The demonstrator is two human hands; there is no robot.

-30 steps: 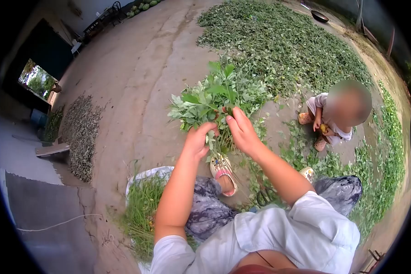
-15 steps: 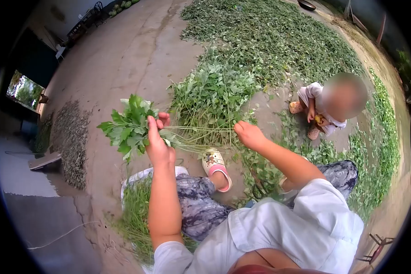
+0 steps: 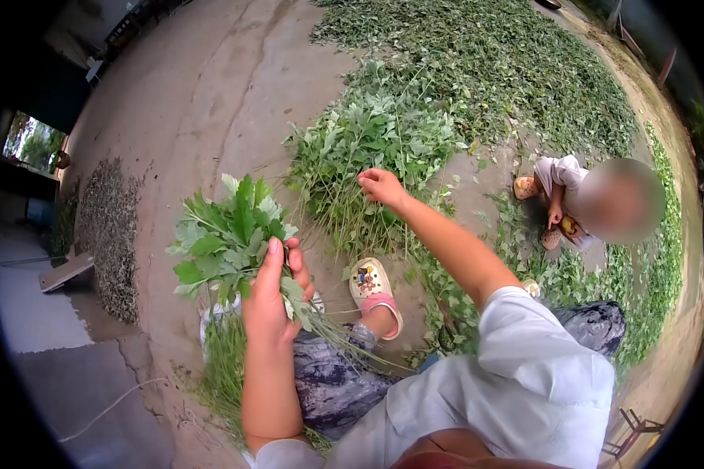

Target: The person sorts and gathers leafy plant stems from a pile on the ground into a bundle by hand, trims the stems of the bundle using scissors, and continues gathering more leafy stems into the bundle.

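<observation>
My left hand (image 3: 270, 293) is closed round a bunch of leafy green stems (image 3: 231, 234), its leaves up and to the left, its thin stems trailing down to the right over my knee. My right hand (image 3: 381, 186) is over the near part of a heap of cut leafy plants (image 3: 368, 137), its fingers pressed together. Whatever those fingers hold, if anything, is too small to make out. Long stems of the heap point toward me.
A small person (image 3: 567, 191) crouches at the right, holding something yellowish. Spread leaves (image 3: 493, 70) cover the floor behind the heap. Grass-like stems (image 3: 231, 363) lie on a white sack at my lower left. A small stool (image 3: 633, 434) stands lower right.
My right hand has let go of the stem ends of the bunch and moved up and left to the heap. My left hand keeps the bunch, whose stems now hang lower.
</observation>
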